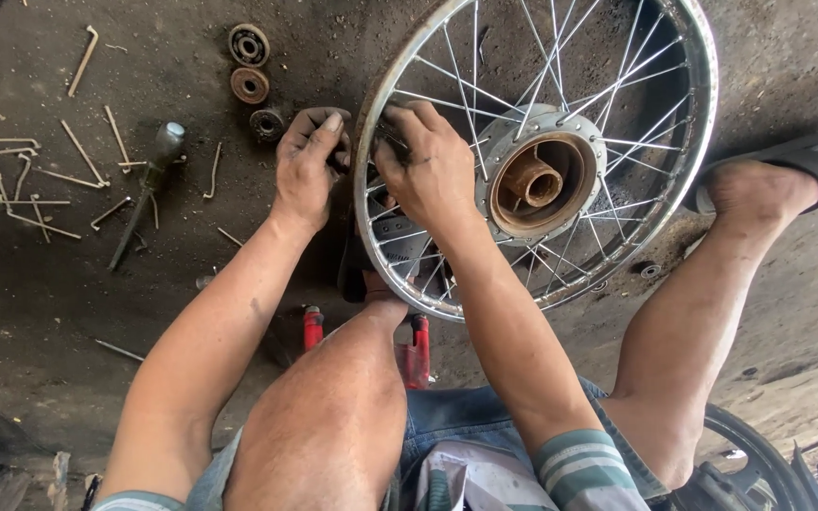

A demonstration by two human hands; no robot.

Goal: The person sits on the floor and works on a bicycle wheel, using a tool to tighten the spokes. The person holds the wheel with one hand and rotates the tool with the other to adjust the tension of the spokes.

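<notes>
A chrome spoked wheel [702, 104] with a rusty hub [534, 182] lies on the dirty ground between my legs. My left hand [307, 166] grips the outside of the wheel's rim at its left edge, thumb up. My right hand [428, 166] reaches inside the rim across the spokes, its fingers closed on a spoke or nipple near the rim; what exactly it pinches is hidden. The two hands face each other across the rim.
Several loose bent spokes [11, 180] lie scattered at the left, next to a screwdriver [149, 185]. Round bearings [249, 45] sit at the top. A red-handled tool [417, 348] lies under my knee. My sandalled foot [778, 180] rests right of the wheel.
</notes>
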